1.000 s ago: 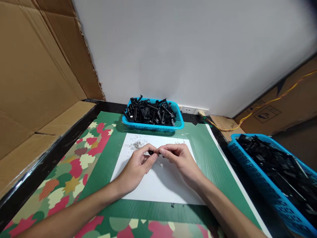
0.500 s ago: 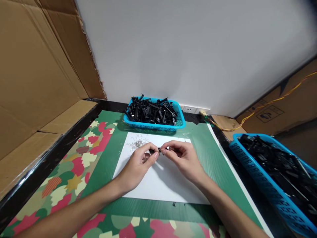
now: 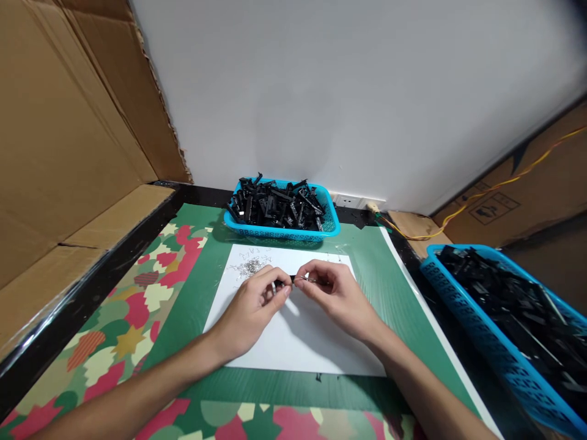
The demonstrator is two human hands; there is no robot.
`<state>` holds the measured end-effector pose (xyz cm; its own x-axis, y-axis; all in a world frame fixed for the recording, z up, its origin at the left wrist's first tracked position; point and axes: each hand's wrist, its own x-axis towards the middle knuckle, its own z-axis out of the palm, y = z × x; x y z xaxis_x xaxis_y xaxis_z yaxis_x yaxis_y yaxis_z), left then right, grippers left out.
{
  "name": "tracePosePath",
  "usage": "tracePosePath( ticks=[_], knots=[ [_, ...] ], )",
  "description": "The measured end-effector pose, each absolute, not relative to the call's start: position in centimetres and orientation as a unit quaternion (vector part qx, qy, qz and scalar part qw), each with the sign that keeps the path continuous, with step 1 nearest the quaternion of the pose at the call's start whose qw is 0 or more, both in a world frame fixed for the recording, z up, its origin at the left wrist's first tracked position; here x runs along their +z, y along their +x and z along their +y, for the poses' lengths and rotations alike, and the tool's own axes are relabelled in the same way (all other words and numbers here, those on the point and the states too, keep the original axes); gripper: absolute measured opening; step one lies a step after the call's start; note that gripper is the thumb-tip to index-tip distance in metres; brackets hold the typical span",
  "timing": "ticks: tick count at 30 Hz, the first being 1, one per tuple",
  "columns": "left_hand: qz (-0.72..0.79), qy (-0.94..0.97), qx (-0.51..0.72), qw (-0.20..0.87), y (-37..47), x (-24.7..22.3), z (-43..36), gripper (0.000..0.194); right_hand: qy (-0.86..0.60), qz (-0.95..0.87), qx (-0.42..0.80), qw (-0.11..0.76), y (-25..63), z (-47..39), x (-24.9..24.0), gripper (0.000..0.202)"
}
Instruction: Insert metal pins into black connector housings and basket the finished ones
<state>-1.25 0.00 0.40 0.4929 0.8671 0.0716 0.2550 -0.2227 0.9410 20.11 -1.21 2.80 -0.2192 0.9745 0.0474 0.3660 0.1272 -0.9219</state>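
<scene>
Over a white sheet [image 3: 293,342], my two hands meet fingertip to fingertip. My left hand [image 3: 263,299] pinches a small black part [image 3: 278,283], mostly covered by its fingers. Thumb and forefinger of my right hand [image 3: 328,290] are closed at the part's right end, on something thin that looks like metal, too small to make out. Small thin metal pieces [image 3: 251,267] lie in a loose pile on the sheet, behind my left hand.
A blue basket [image 3: 279,231] heaped with black parts stands behind the sheet. Another blue basket [image 3: 495,342] of black parts is at the right. Cardboard [image 3: 68,134] rises at the left. A yellow cable [image 3: 454,214] runs along the back right.
The view has shifted slightly. My right fingers have changed their hold at the black part's end, and a thin metallic thing now shows there.
</scene>
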Motion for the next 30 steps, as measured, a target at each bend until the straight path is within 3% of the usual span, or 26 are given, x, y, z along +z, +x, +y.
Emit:
tracePosePath(
  ticks=[7,16,30],
  knots=[
    [0.378,0.708,0.316,0.506,-1.3,0.4,0.1,0.021,-0.496,-0.673,0.419,0.354,20.2,-1.3,2.9,0.020],
    [0.342,0.616,0.332,0.627,-1.5,0.4,0.0,0.035,-0.508,-0.553,0.471,0.464,21.1,-0.5,2.7,0.035],
    [0.363,0.492,0.366,0.702,-1.1,0.1,1.1,0.045,-0.466,-0.517,0.543,0.469,18.8,-1.7,1.7,0.038]
  ],
)
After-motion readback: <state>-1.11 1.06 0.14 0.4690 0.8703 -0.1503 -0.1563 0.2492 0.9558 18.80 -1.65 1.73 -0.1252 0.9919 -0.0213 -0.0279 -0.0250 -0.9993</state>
